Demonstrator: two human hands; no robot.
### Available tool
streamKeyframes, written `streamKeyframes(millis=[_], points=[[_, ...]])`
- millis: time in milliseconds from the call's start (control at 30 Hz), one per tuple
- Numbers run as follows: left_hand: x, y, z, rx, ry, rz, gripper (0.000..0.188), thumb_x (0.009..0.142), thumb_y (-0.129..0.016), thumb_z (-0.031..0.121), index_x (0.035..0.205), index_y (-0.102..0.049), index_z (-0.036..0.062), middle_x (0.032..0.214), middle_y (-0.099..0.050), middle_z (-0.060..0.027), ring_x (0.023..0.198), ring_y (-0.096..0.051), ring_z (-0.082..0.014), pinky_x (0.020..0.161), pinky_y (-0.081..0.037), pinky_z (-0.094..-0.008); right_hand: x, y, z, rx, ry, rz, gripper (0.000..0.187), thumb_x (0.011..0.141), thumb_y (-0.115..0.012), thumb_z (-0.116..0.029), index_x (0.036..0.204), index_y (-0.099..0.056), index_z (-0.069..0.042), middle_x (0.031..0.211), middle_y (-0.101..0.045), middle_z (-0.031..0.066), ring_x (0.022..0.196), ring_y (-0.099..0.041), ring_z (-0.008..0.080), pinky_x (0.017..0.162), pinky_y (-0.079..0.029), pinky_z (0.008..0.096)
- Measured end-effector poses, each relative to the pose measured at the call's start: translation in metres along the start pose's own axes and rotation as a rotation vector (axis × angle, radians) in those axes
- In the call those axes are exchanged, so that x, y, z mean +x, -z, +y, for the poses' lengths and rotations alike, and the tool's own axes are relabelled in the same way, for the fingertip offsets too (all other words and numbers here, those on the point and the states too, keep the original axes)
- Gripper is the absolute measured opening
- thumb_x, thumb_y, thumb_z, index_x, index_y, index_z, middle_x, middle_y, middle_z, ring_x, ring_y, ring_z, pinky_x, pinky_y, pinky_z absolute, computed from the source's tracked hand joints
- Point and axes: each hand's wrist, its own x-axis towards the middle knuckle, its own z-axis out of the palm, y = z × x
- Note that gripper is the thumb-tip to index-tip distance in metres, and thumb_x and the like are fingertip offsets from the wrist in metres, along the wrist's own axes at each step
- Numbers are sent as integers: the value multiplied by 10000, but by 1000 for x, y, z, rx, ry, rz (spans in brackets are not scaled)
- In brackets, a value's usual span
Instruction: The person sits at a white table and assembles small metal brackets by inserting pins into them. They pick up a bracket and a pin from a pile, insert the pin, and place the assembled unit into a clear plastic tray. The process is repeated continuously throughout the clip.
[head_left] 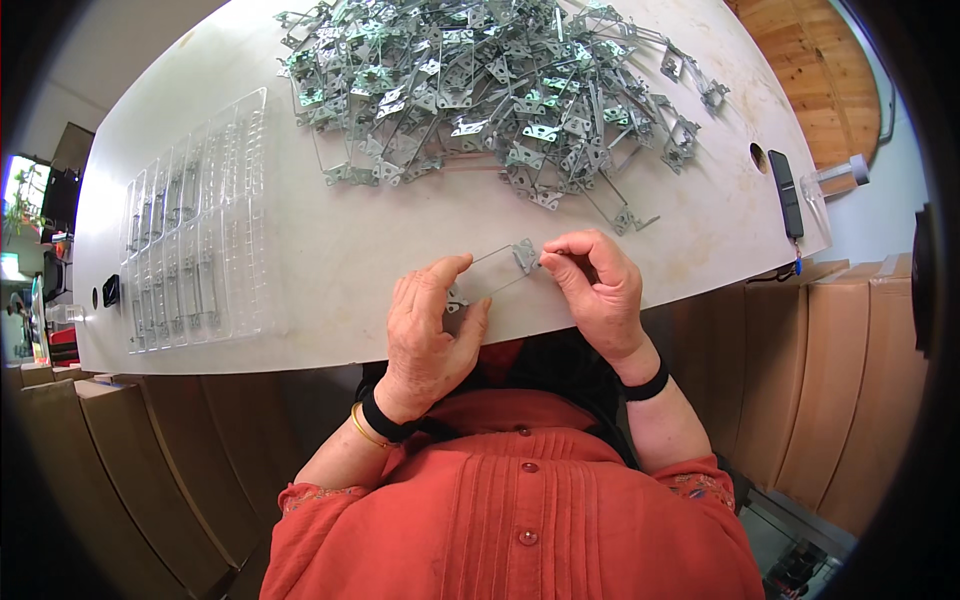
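Above the near table edge is a metal bracket frame (525,256), made of two small punched plates joined by thin rods. My left hand (432,325) grips its left plate between thumb and fingers, partly hiding that end. Beside the right plate, my right hand (600,285) is closed in a pinch, thumb against forefinger. A tiny dark bit shows at those fingertips, too small to name. Farther back lies a big tangled pile of similar metal brackets (480,90). To the left, a clear plastic tray (262,150) holds several brackets in rows of slots.
The white table (330,300) curves around me. At its right edge lie a black oblong device (786,195) and a clear bottle (840,178); a round hole (758,157) is close by. Cardboard boxes (825,350) stand below on the right, with more boxes (120,430) on the left.
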Motion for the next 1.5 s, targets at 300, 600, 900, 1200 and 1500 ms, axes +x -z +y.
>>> streamKeyframes(millis=[300, 600, 900, 1200, 1500], points=[[1, 1, 0, -13, -14, -2, 522, 807, -833, -5, 1295, -652, 33, 1156, -711, -131, 954, -663, -284, 842, -548, -379, -7, -1, 8, 67, 14, 42, 89, 1010, -743, -37, 1089, -703, -26, 967, -726, 47, 808, -663, 101, 739, -544, 252], [1, 5, 1, -62, -43, -56, 519, 780, -831, -13, 1268, -659, 25, 1130, -718, -131, 919, -655, -293, 829, -536, -384, -4, -4, 6, 149, -3, 112, 99, 1027, -718, -22, 1124, -707, -10, 990, -722, 31, 843, -660, 87, 761, -538, 239], [2, 5, 1, -73, -58, -61, 510, 775, -831, -10, 1255, -661, 21, 1131, -720, -124, 898, -644, -296, 815, -523, -390, -4, -5, 9, 54, 10, 84, 105, 1004, -748, -29, 1103, -713, -32, 964, -719, 40, 826, -667, 110, 749, -542, 258], [3, 5, 2, -62, -47, -75, 515, 765, -841, -3, 1248, -663, 23, 1131, -722, -119, 898, -643, -300, 822, -518, -395, -2, -4, 6, -1, 48, 64, 109, 995, -757, -29, 1092, -708, -36, 946, -709, 44, 804, -661, 119, 726, -536, 265], [2, 4, 2, -73, -33, -71, 537, 760, -826, 5, 1265, -648, 48, 1089, -716, -120, 909, -653, -321, 842, -496, -417, -2, -5, 7, -1, 24, 72, 100, 999, -753, -30, 1091, -716, -33, 938, -714, 39, 802, -657, 110, 724, -531, 258]])
